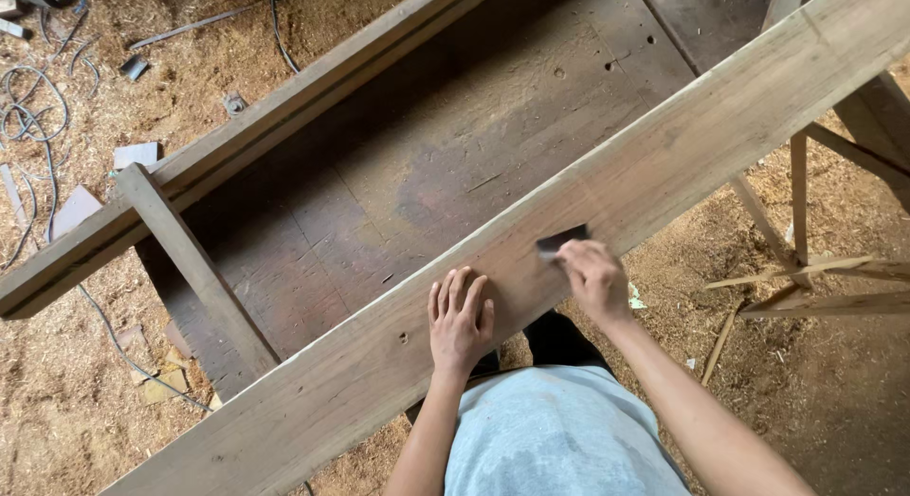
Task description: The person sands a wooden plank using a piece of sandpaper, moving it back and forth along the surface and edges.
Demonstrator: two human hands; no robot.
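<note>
A long pale plank (607, 202) runs diagonally across the view from lower left to upper right, lying over a dark, worn workbench (445, 164) that stands on a floor thick with sawdust (66, 401). The person stands at the near edge of the plank, about midway along it. The left hand (460, 318) lies flat on the board, fingers spread and empty, pressing down as if to steady it. The right hand (592, 276) is closed around a small dark sheet (561, 241), seemingly a piece of sandpaper, held against the plank's surface just ahead of the fingers. The two hands sit near each other but apart. Judging by the surface, the work looks partway at most: the wood around the sheet appears a little smoother and greyer, while long stretches toward both ends show rough grain, stains and a small knot hole (403, 338), apparently not yet rubbed
</note>
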